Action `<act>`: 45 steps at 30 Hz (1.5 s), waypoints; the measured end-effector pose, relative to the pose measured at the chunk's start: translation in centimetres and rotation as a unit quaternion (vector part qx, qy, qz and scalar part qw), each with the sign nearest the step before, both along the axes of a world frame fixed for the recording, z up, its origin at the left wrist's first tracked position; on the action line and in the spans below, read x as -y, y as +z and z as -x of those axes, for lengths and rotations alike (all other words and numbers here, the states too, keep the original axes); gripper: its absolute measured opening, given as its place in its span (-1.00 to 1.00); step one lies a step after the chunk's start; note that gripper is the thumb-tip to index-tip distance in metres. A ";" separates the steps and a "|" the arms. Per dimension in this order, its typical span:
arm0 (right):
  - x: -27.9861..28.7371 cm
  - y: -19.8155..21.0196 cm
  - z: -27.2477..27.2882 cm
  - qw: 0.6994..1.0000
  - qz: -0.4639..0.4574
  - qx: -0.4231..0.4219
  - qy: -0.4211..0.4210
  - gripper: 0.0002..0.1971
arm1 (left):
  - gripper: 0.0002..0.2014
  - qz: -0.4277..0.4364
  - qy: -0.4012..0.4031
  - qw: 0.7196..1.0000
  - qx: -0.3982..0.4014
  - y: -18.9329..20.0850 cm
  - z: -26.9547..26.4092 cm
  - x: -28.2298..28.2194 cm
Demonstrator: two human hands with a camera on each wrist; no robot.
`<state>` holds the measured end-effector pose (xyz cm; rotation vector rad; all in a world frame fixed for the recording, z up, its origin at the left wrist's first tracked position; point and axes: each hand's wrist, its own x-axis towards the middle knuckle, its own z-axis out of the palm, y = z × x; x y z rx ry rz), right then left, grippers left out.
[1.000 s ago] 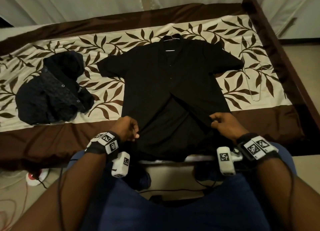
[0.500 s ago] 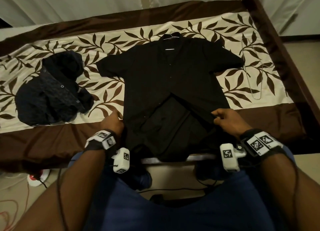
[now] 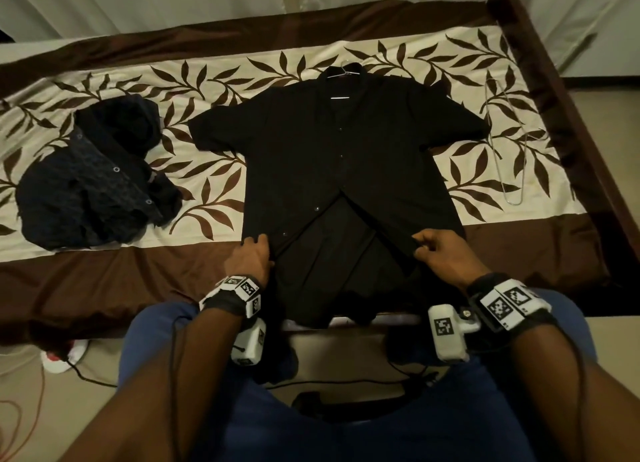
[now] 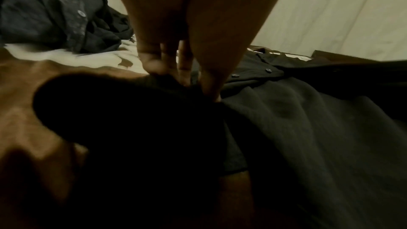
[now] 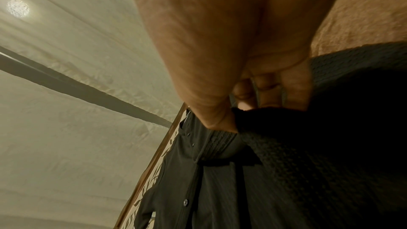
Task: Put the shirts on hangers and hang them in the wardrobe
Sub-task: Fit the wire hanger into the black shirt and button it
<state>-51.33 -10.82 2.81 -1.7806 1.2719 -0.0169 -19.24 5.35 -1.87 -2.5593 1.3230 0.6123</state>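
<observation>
The black shirt lies flat on the bed, collar away from me, its lower front panels parted in an upside-down V. A hanger sits inside the collar, with only its hook and a short stretch of wire showing.

My left hand is at the shirt's lower left edge. Seen from the left wrist, its fingers reach down straight onto the cloth, fingertips touching the hem, so that grip is spread and pressing, not closed round anything.

My right hand is at the lower right front panel. From the right wrist the fingers are curled, with the thumb against them and a fold of black fabric caught between; that grip is pinching the shirt's front edge.

A second shirt, dark and patterned with pale buttons, lies crumpled on the bed well to the left of the black one. A bare wire hanger lies on the bedcover to the right, just beside the black shirt's right sleeve.
</observation>
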 end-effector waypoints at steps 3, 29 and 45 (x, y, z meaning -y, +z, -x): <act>-0.3 0.1 -0.3 1.000 0.004 0.002 -0.005 -0.91 | -0.60 -0.013 -0.036 0.999 0.024 0.6 -1.6 -0.3; -1.9 -2.0 -2.1 0.986 -0.010 -0.157 0.063 -0.80 | -0.81 0.010 -0.072 0.977 -0.198 4.4 5.9 1.2; 0.7 -6.5 -12.9 0.974 0.188 -0.123 -0.002 -0.55 | -0.66 0.166 0.039 0.962 -0.215 -1.4 7.7 11.2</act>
